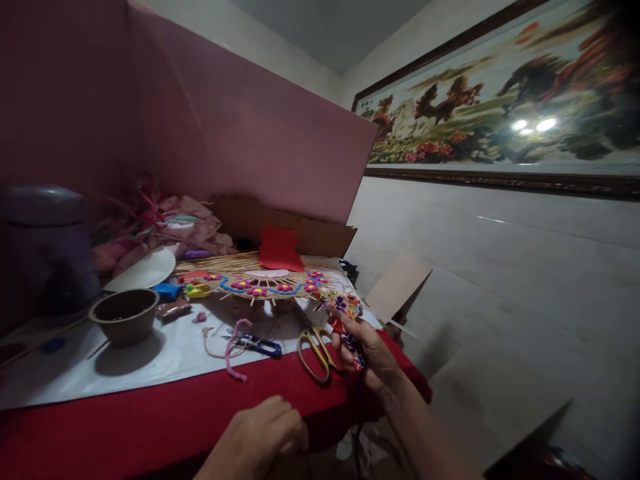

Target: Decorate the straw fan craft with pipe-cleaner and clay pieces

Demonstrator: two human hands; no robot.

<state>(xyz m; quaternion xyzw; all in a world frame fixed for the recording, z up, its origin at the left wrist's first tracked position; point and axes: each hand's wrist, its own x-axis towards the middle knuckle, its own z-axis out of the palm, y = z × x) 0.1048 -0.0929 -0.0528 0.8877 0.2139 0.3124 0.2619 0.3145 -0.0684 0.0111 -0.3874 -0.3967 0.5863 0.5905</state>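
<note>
My right hand (367, 343) is closed around a colourful patterned fabric piece (353, 307) with white, purple, orange and red in it. Beside that hand, gold-handled scissors (314, 353) lie at the table edge. My left hand (267, 427) is curled at the front of the table, knuckles up; anything inside its fingers is hidden. Ahead of both hands sits a flat round piece made of sticks (273, 287), decorated with pink flowers and a wavy blue line. Small blue thread snips (260, 345) and a pink fuzzy strand (234, 350) lie in front of it.
A brown bowl (125, 317), a white paper plate (145, 270) and a large dark bottle (47, 247) stand left. Behind are a red paper (281, 250), thin sticks (225, 263) and cardboard (315, 230). Red cloth (125, 433) covers the table's front edge; a wall is to the right.
</note>
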